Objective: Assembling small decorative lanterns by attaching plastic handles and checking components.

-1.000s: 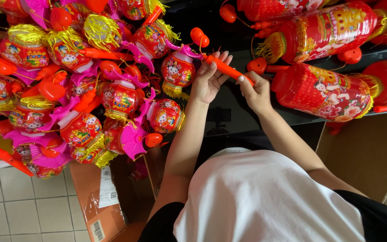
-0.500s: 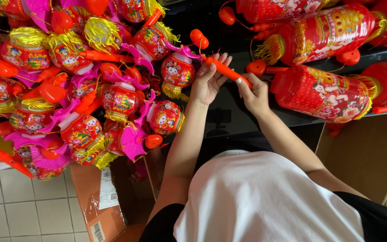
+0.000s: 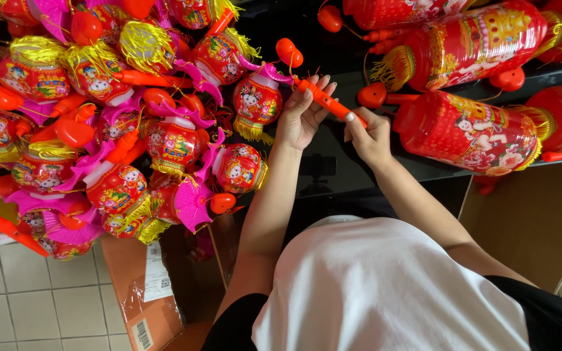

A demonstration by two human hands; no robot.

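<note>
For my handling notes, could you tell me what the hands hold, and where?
Both hold one orange stick: the left hand at its upper end, the right hand pinching its lower end.

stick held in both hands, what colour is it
Orange, plain all along the stick; the head view shows it clearly.

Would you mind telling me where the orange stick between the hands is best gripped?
Grip the orange stick by its bare middle, coming from below. It lies slanted; the left hand cradles its upper end and the right hand pinches its lower end, so only the middle is free.
</note>
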